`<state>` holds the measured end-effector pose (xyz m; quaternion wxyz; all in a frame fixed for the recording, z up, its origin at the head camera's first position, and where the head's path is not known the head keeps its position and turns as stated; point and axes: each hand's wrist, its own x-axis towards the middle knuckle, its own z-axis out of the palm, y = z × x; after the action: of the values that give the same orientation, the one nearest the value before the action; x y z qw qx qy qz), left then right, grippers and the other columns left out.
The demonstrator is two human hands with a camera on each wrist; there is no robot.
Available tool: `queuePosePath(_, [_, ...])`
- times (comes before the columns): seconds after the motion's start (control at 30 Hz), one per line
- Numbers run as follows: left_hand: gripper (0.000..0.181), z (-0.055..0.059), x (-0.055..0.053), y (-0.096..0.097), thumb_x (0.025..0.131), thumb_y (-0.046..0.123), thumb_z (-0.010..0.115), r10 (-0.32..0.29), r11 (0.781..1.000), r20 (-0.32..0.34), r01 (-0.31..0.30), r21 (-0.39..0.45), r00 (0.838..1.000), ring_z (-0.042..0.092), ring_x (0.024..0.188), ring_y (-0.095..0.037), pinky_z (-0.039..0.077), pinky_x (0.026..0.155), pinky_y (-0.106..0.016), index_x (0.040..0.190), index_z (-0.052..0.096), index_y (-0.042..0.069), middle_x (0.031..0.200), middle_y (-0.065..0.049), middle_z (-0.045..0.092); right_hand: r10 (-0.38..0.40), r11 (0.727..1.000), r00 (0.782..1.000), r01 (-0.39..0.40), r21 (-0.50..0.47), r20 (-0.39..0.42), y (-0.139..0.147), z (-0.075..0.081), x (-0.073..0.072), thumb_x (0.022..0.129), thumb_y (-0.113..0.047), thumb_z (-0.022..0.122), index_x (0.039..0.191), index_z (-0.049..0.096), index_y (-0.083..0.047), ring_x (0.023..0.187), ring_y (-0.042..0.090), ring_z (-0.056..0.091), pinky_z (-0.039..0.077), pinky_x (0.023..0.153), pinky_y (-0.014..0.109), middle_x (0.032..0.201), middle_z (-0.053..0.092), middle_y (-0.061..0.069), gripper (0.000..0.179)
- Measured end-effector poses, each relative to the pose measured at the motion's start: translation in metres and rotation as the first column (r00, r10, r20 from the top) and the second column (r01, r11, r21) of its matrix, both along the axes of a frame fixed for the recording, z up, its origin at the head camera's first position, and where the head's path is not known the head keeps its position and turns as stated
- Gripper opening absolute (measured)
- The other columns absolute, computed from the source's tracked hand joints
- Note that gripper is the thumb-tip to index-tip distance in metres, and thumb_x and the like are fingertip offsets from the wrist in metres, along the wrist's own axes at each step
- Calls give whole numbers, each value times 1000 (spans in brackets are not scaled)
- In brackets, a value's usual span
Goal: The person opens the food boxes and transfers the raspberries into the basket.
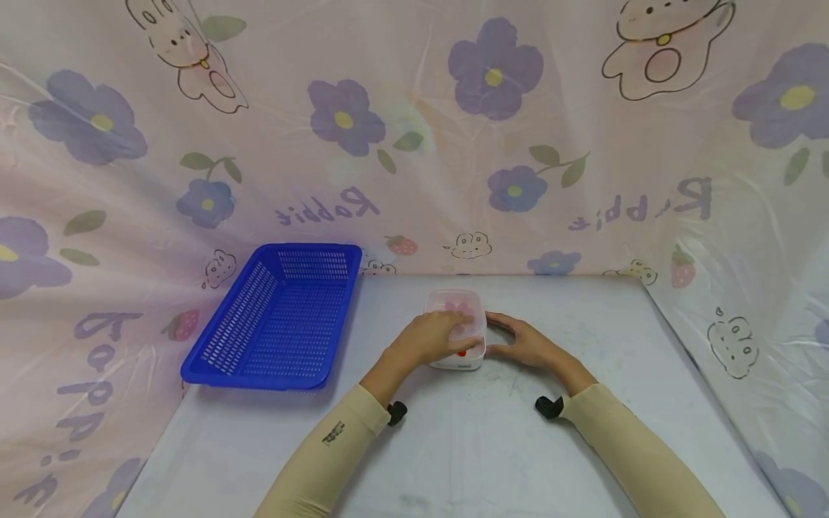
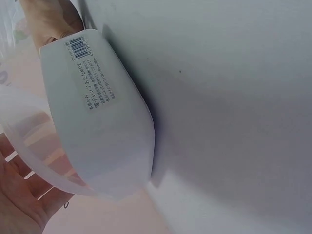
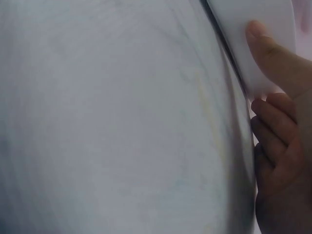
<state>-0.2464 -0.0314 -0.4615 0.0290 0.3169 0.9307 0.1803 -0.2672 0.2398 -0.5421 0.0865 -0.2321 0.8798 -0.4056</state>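
Observation:
A white plastic food container (image 1: 456, 364) with printed text and a barcode on its side (image 2: 92, 117) stands on the table. Over its top is a translucent lid (image 1: 451, 296), whose rim juts past the box at one end in the left wrist view. Reddish shapes show faintly through the lid. My left hand (image 1: 440, 337) lies across the lid; its spread, fairly straight fingers appear through the plastic in the left wrist view. At the container's right side, my right hand (image 1: 527, 344) grips it, the thumb (image 3: 265, 46) against the white wall and the other fingers curled near its corner.
To the left stands a large blue plastic basket (image 1: 278, 331) with slotted walls. A pale cloth covers the table (image 1: 479, 453). Behind and at both sides hangs a pink curtain (image 1: 414, 65) printed with flowers and rabbits.

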Motion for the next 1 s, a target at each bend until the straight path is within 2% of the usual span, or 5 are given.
queuePosePath(0.27, [63,2,-1,-1,104,62,61,-7,1000,1,7,19,1000,71,123,-25,56,107,-47,149,66,17,139,-3,73,-2,1000,1000,2,9,-4,-1,-1,0,92,-39,87,161,48,-9,157,41,35,28,127,63,166,46,15,85])
queuePosePath(0.47, [62,3,0,-2,104,61,62,-7,1000,10,7,29,1000,72,120,-26,57,104,-48,149,66,17,136,-4,74,-5,1000,1000,5,18,23,0,3,1,93,-40,85,162,46,-10,158,41,32,27,127,64,168,44,15,85])
queuePosePath(0.77, [64,0,2,0,105,61,61,-15,1000,-19,16,3,1000,67,131,-26,53,112,-45,149,65,15,145,-5,69,-5,1000,999,4,25,42,2,3,-1,104,-42,72,162,46,-9,158,43,33,25,127,65,167,44,17,72])
queuePosePath(1.0, [64,-2,3,-1,104,61,61,-20,1000,-33,20,1,999,69,128,-26,55,109,-45,149,65,16,143,-5,70,17,1000,998,-16,-19,54,2,3,-2,110,-40,62,163,44,-8,157,43,34,27,126,66,167,44,17,65])
